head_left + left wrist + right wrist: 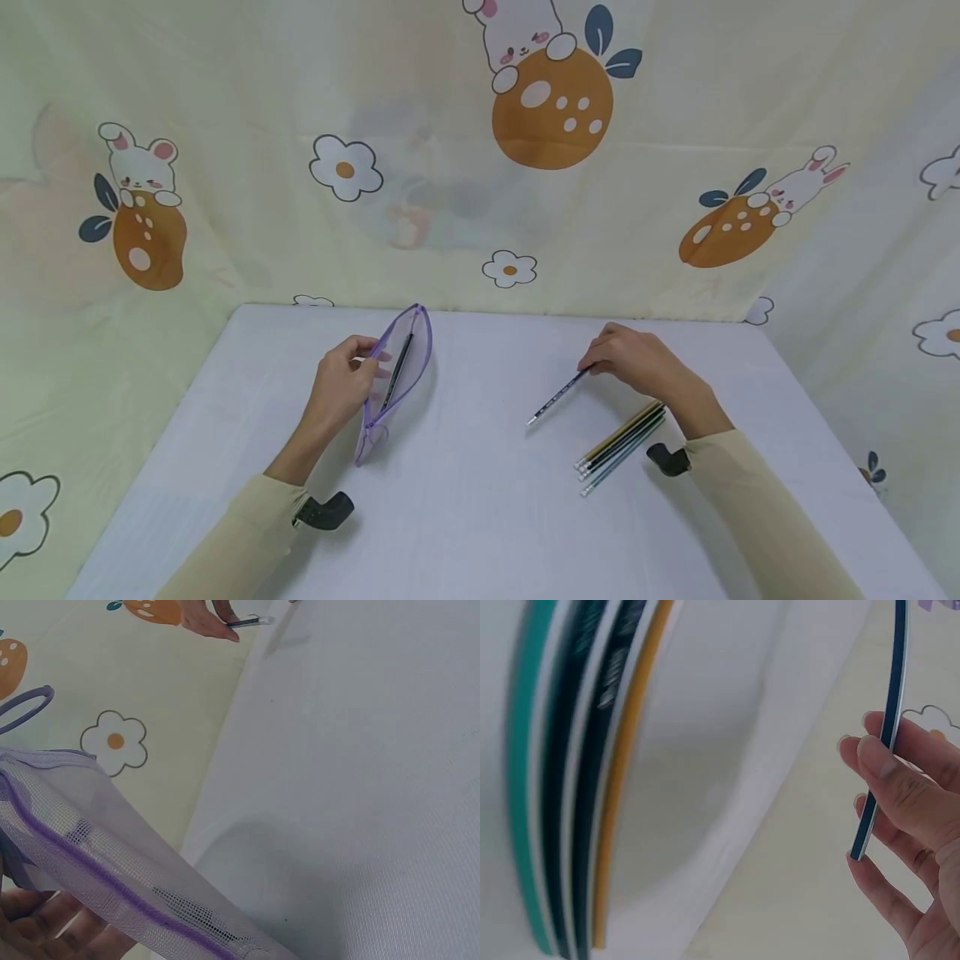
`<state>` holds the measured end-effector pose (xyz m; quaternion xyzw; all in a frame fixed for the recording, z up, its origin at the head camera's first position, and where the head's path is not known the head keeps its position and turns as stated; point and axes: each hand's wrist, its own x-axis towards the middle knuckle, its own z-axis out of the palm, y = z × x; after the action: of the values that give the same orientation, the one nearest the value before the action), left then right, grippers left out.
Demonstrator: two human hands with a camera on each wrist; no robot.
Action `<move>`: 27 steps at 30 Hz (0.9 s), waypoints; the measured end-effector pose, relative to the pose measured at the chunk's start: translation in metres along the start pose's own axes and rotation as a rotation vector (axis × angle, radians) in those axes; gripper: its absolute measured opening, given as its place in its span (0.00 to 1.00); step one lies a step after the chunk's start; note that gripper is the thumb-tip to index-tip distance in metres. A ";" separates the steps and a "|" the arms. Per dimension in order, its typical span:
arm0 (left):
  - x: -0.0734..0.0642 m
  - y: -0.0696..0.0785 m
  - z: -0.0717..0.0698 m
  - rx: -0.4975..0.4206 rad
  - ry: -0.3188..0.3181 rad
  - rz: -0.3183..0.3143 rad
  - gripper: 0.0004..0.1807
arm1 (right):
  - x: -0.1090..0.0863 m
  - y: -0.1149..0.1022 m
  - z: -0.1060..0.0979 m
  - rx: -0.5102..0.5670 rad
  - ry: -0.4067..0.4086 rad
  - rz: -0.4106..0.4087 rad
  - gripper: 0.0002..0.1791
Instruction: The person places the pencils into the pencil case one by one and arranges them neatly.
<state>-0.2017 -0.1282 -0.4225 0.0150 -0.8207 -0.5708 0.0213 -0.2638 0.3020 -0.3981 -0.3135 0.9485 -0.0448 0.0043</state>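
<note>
On the left, my left hand (345,377) grips the side of a mesh pencil case (417,358) with purple edging, thumb on the near side and fingertips behind the mesh. The case stands tilted on its edge, and a dark pencil (397,372) shows inside. A purple loop (28,709) sticks out from it in the left wrist view. Farther right, my right hand (637,360) pinches a dark blue pencil (557,397) between thumb and fingers near one end. Its white-tipped eraser end points down and left, close over the table. Beneath my right wrist lies a bundle of pencils (621,446).
The bundled pencils are gold, dark and teal, side by side on the white tabletop (465,500). A printed curtain (420,92) with fruit and flowers hangs behind the table's back edge. Black wrist mounts (326,512) jut from both sleeves.
</note>
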 end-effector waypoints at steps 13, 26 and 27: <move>-0.001 -0.001 0.000 0.014 -0.001 0.008 0.15 | 0.024 -0.018 -0.013 0.187 0.059 -0.113 0.15; -0.001 -0.001 0.001 -0.003 -0.008 0.013 0.16 | 0.043 -0.036 -0.026 0.268 0.066 -0.184 0.13; -0.001 -0.001 0.001 -0.004 -0.008 0.013 0.17 | 0.045 -0.037 -0.027 0.271 0.066 -0.192 0.13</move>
<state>-0.2005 -0.1275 -0.4240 0.0075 -0.8197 -0.5724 0.0216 -0.2787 0.2478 -0.3671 -0.3975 0.8991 -0.1829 0.0110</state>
